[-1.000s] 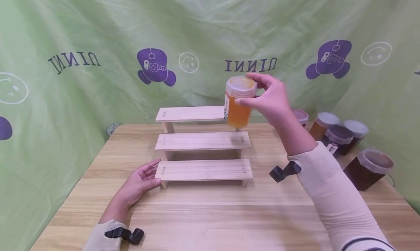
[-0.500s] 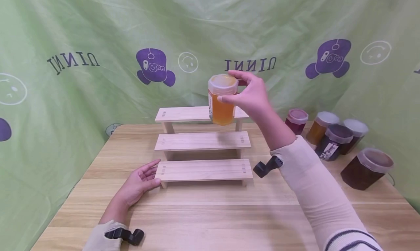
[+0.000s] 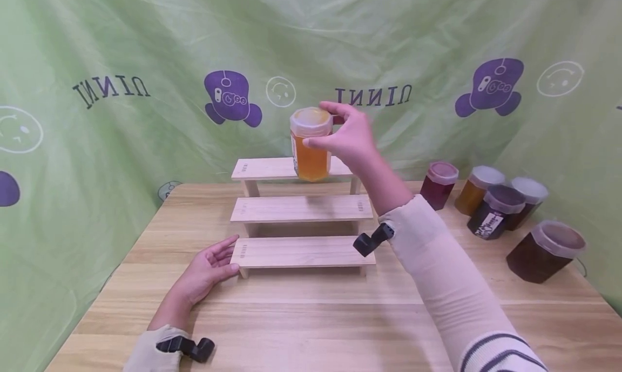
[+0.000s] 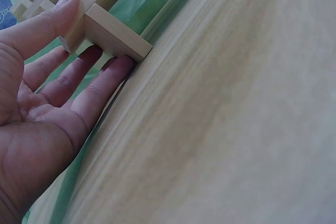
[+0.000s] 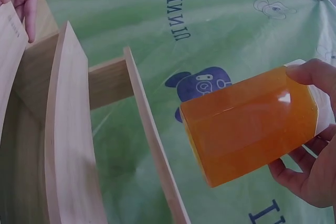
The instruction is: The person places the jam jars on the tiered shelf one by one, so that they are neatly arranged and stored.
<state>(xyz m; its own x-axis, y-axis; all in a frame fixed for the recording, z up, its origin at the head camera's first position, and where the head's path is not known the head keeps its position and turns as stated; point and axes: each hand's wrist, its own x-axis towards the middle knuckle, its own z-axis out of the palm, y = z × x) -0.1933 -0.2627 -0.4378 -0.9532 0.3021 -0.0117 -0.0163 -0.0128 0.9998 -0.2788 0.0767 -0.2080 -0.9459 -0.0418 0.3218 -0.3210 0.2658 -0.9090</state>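
My right hand [image 3: 353, 137] holds an octagonal jar of orange contents [image 3: 312, 159] up in the air, thumb on one side and fingers on the other near its whitish lid [image 3: 311, 118]. The jar overlaps the highest board [image 3: 264, 168] in the head view; in the right wrist view its base points toward the stepped wooden stand [image 5: 71, 124]. My left hand [image 3: 204, 272] grips the left end of the lowest board [image 3: 303, 251]. In the left wrist view the thumb lies at the board's corner and the fingers [image 4: 113, 80] reach under it against the leg [image 4: 118, 32].
Several more lidded jars stand at the table's right: a dark red one [image 3: 439, 186], an amber one [image 3: 478, 188], a dark one with a white label [image 3: 495, 212] and a large dark brown one [image 3: 544, 253]. A green printed curtain [image 3: 311, 42] hangs behind the wooden table [image 3: 301, 329].
My right hand has carried the orange jar leftward, from the right end of the highest board to about its middle. My left hand stays on the lowest board.
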